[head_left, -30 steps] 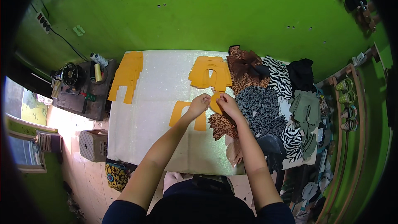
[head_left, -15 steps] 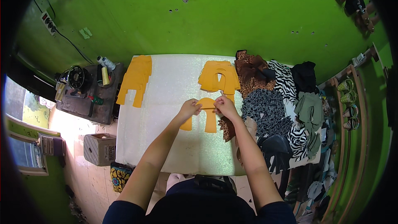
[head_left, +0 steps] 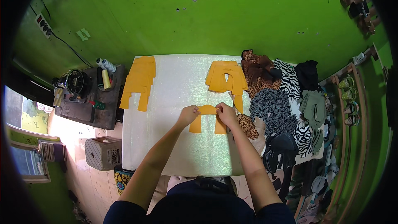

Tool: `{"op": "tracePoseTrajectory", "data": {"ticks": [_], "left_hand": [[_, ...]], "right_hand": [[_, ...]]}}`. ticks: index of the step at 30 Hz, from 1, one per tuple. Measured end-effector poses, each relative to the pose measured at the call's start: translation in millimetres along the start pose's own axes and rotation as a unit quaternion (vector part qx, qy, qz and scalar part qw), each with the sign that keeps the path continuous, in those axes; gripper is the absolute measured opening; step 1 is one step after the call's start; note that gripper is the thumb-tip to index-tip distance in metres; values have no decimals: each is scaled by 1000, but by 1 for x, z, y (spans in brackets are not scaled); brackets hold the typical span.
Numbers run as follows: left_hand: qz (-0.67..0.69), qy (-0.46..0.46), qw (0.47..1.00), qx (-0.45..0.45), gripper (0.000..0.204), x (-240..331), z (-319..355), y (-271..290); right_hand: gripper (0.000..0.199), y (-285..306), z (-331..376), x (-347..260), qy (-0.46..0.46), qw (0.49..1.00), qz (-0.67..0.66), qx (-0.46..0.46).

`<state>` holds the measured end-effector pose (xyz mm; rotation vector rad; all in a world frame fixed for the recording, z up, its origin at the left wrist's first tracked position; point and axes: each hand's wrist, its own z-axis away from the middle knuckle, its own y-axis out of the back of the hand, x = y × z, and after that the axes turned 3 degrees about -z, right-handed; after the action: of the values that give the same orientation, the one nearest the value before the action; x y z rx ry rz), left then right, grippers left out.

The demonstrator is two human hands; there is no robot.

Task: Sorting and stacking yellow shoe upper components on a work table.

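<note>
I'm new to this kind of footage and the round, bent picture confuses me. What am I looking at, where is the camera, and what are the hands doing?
The camera sits on a person's head and looks down; its wide lens bends straight edges. The two arms from the bottom are that person's own. The left hand and right hand each pinch an end of an arch-shaped orange piece on a white table. More orange pieces lie in a left stack and a far stack. Patterned fabrics are heaped on the right. A sewing machine stands on the left, below a green wall.

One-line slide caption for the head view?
Both hands, left and right, pinch an orange fabric piece on the white table.
</note>
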<state>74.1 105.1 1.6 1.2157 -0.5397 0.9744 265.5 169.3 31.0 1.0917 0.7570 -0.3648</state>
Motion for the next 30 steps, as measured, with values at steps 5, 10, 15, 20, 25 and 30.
{"op": "tracePoseTrajectory", "data": {"ticks": [5,10,15,20,25,30], "left_hand": [[-39,-20,999,12,21,8,1,-1],[-63,-29,997,17,20,12,2,0],[-69,-12,997,18,22,14,4,-1],[-87,30,996,-1,31,26,5,0],[-58,58,996,35,38,29,13,-4],[-85,49,992,78,37,27,15,-10]], "right_hand": [[15,-6,1,5,27,999,23,39],[14,-11,3,5,47,997,38,53],[11,-15,5,5,91,992,61,70],[10,-16,6,4,99,989,72,83],[10,-18,9,4,102,988,69,88],[13,-22,8,9,119,986,61,102]]}}
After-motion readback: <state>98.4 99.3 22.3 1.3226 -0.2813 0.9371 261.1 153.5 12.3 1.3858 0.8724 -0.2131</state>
